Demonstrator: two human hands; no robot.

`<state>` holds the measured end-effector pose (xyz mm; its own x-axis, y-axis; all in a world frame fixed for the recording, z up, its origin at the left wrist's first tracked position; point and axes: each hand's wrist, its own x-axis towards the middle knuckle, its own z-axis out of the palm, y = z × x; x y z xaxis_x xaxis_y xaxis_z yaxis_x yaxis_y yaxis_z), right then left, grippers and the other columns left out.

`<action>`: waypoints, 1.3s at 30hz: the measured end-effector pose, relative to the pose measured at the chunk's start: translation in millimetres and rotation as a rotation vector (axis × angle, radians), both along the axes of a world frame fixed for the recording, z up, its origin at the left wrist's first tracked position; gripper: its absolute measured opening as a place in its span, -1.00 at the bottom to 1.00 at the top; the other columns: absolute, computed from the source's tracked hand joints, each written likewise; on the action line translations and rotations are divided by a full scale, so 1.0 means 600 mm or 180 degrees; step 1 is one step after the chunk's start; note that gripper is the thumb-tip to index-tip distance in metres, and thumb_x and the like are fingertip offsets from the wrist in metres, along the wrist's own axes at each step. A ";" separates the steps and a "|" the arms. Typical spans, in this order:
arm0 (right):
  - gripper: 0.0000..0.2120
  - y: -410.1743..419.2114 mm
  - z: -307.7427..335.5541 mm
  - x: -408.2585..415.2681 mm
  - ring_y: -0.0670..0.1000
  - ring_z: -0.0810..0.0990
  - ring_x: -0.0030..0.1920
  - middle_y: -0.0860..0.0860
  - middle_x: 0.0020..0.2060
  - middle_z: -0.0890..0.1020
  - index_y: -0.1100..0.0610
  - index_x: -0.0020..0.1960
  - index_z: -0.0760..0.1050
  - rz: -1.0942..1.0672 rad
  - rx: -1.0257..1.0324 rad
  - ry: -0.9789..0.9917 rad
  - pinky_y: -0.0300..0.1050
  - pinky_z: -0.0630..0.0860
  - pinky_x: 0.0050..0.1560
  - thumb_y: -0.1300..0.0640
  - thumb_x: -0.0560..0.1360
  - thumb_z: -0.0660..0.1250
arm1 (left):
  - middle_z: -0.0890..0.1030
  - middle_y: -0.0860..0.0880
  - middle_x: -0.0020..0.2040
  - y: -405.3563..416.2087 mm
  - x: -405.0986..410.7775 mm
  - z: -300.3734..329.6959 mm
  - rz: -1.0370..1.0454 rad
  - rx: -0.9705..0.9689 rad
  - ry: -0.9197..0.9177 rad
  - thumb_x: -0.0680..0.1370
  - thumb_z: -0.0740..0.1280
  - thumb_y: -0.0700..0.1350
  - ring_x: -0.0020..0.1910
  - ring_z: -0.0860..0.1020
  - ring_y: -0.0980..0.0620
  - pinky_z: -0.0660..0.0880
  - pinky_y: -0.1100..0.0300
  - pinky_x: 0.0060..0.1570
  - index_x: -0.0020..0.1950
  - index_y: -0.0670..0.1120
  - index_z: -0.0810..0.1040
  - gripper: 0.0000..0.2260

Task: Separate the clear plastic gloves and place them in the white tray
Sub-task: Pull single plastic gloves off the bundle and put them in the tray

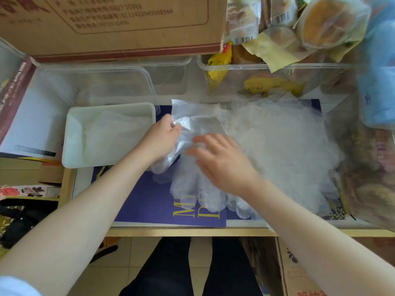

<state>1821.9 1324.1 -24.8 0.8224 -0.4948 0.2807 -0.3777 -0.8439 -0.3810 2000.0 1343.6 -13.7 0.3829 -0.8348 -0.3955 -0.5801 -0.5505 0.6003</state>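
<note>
Left hand (162,135) grip pinches cuff edge of top clear glove (196,122), beside white tray (72,133). Right hand (220,159) flat, fingers spread, pressing pile of gloves (284,146) on bench. Film likely featherlight, limp, clingy, slippery — best taken at cuff edge, peeled slowly.

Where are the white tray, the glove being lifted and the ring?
white tray (74,133): head view, bare floor near its left wall.
glove (198,116): head view, its flat cuff end.
ring (216,144): head view, band on a right-hand finger.
</note>
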 end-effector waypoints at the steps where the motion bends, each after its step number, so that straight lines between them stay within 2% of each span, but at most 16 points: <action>1: -0.66 0.013 -0.003 0.015 0.14 0.51 -0.01 0.10 0.04 0.59 0.08 0.09 0.56 0.0311 -0.0200 0.0104 -0.05 0.30 -0.04 0.19 0.37 0.18 | 0.43 -0.02 -0.17 0.001 0.001 -0.001 -0.0024 0.0008 0.0028 0.62 0.12 -0.05 -0.21 0.37 -0.01 0.24 0.17 -0.32 0.01 -0.21 0.38 -0.78; 4: -0.62 0.037 -0.008 0.045 0.10 0.48 -0.17 0.07 -0.12 0.56 0.05 0.06 0.55 0.0540 -0.0717 0.0475 -0.10 0.26 -0.14 0.23 0.30 0.18 | 0.41 0.00 -0.20 0.004 0.012 0.000 -0.0040 0.0008 0.0096 0.62 0.12 -0.05 -0.22 0.35 0.00 0.25 0.19 -0.31 -0.06 -0.17 0.35 -0.80; 7: -0.84 0.036 -0.005 0.059 0.07 0.41 -0.27 0.04 -0.26 0.51 0.09 -0.19 0.50 0.0397 -0.0872 0.0616 -0.11 0.18 -0.24 0.21 0.25 0.24 | 0.40 0.07 -0.20 0.005 0.024 0.002 -0.0245 -0.0059 0.0022 0.62 0.13 -0.05 -0.25 0.36 0.04 0.24 0.22 -0.36 -0.16 -0.09 0.28 -0.80; 13: -0.86 0.021 0.020 0.054 0.07 0.45 -0.49 -0.03 -0.53 0.45 0.08 -0.32 0.52 0.1133 -0.0336 0.0837 -0.21 0.26 -0.41 0.17 0.17 0.21 | 0.43 0.18 -0.23 0.011 0.037 0.005 -0.0655 -0.0358 -0.0049 0.61 0.16 -0.05 -0.35 0.37 0.02 0.25 0.28 -0.39 -0.11 -0.18 0.31 -0.79; 17: -0.91 0.023 0.041 0.032 0.10 0.15 -0.62 0.01 -0.66 0.33 0.07 -0.44 0.31 0.1193 0.0186 0.0851 -0.28 0.04 -0.55 0.15 0.22 0.08 | 0.37 0.11 -0.34 0.013 0.040 0.005 -0.0588 -0.0478 0.0147 0.61 0.18 -0.08 -0.37 0.30 0.03 0.21 0.13 -0.33 -0.24 -0.10 0.24 -0.74; 20: -0.94 0.038 0.049 0.035 0.13 0.30 -0.45 0.05 -0.46 0.44 0.10 -0.24 0.39 0.1392 0.0400 0.2050 -0.21 0.14 -0.47 0.17 0.39 0.17 | 0.33 0.04 -0.35 0.013 0.042 0.003 -0.0386 -0.0368 0.0281 0.59 0.21 -0.07 -0.36 0.27 0.04 0.22 0.12 -0.31 -0.25 -0.12 0.29 -0.74; 22: -0.75 0.050 0.042 0.036 0.15 0.43 -0.28 0.06 -0.28 0.49 0.08 0.14 0.43 0.1358 0.0652 0.2529 -0.15 0.23 -0.38 0.16 0.48 0.17 | 0.37 -0.02 -0.29 0.012 0.040 0.000 -0.0325 -0.0307 0.0429 0.59 0.21 -0.06 -0.31 0.31 0.02 0.26 0.12 -0.26 -0.17 -0.20 0.35 -0.76; 25: -0.48 0.044 0.026 0.015 0.04 0.46 -0.31 0.00 -0.33 0.50 0.00 0.36 0.28 0.0921 0.1795 0.1723 -0.16 0.31 -0.32 0.20 0.41 0.18 | 0.46 -0.10 -0.21 0.013 0.037 0.005 -0.0312 -0.0400 0.0675 0.54 0.22 0.06 -0.24 0.40 -0.03 0.39 -0.01 -0.16 -0.05 -0.27 0.39 -0.65; 27: -0.54 0.029 0.015 -0.012 -0.08 0.42 -0.40 -0.02 -0.43 0.48 0.05 0.26 0.36 0.0190 0.2464 0.0438 -0.23 0.32 -0.33 0.17 0.36 0.15 | 0.59 -0.16 -0.09 0.015 0.036 0.010 -0.0357 -0.0458 0.0897 0.48 0.21 0.12 -0.14 0.51 -0.08 0.45 -0.12 0.02 0.03 -0.24 0.44 -0.59; 29: -0.70 0.007 0.001 -0.037 -0.12 0.42 -0.37 -0.06 -0.39 0.47 0.03 0.13 0.40 -0.1030 0.2325 -0.0471 -0.19 0.32 -0.27 0.09 0.40 0.18 | 0.63 -0.04 -0.10 0.018 0.032 0.013 -0.0485 -0.0591 0.1292 0.55 0.23 -0.01 -0.11 0.55 0.06 0.46 -0.03 0.01 0.00 -0.18 0.48 -0.77; 31: -0.68 -0.024 -0.007 -0.054 -0.10 0.49 -0.11 -0.03 -0.10 0.52 0.08 0.19 0.40 -0.1950 0.2135 -0.0801 -0.16 0.36 -0.05 0.04 0.46 0.29 | 0.65 0.14 -0.18 0.020 0.026 0.023 -0.0594 -0.0633 0.1745 0.61 0.17 -0.22 -0.14 0.57 0.23 0.48 0.28 -0.04 -0.02 -0.08 0.48 -0.88; 33: -0.49 -0.054 -0.002 -0.063 -0.06 0.40 0.23 -0.04 0.23 0.42 0.12 0.37 0.29 -0.2294 0.2873 -0.0753 -0.19 0.30 0.18 0.01 0.49 0.35 | 0.66 0.20 -0.19 0.022 0.018 0.038 -0.0722 -0.0669 0.2065 0.60 0.13 -0.29 -0.13 0.58 0.29 0.47 0.39 -0.06 -0.02 -0.05 0.46 -0.82; 34: -0.44 -0.065 0.007 -0.063 -0.10 0.38 0.27 -0.08 0.28 0.41 0.11 0.41 0.26 -0.2290 0.3383 -0.0836 -0.19 0.30 0.22 -0.02 0.49 0.35 | 0.66 0.20 -0.18 0.024 0.016 0.043 -0.0754 -0.0686 0.2165 0.59 0.13 -0.29 -0.12 0.59 0.29 0.47 0.39 -0.06 -0.01 -0.06 0.46 -0.82; 35: -0.50 -0.075 0.014 -0.064 -0.13 0.45 0.21 -0.09 0.22 0.50 0.13 0.37 0.30 -0.2139 0.3832 -0.1069 -0.18 0.36 0.20 -0.01 0.51 0.33 | 0.66 0.19 -0.19 0.024 0.014 0.049 -0.0765 -0.0707 0.2270 0.58 0.12 -0.28 -0.13 0.59 0.28 0.48 0.39 -0.07 0.00 -0.06 0.45 -0.83; 37: -0.87 -0.088 0.020 -0.068 -0.22 0.60 -0.13 -0.14 -0.18 0.66 0.18 0.06 0.45 -0.1685 0.4318 -0.1407 -0.29 0.46 -0.05 0.15 0.57 0.22 | 0.67 0.17 -0.20 0.025 0.011 0.058 -0.0754 -0.0730 0.2468 0.59 0.13 -0.27 -0.15 0.61 0.26 0.50 0.38 -0.11 0.00 -0.07 0.45 -0.85; 39: -0.90 -0.094 0.026 -0.070 -0.22 0.61 -0.31 -0.13 -0.37 0.66 0.16 -0.14 0.50 -0.1169 0.4677 -0.1498 -0.37 0.47 -0.24 0.13 0.50 0.29 | 0.67 0.14 -0.17 0.027 0.012 0.062 -0.0695 -0.0760 0.2664 0.58 0.18 -0.22 -0.14 0.62 0.22 0.51 0.35 -0.12 0.02 -0.07 0.45 -0.90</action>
<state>1780.2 1267.9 -9.1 0.5832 -0.6972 -0.4169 -0.0872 0.4565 -0.8854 2006.9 1359.6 23.3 -0.1299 -0.9510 -0.2804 0.0217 -0.2855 0.9581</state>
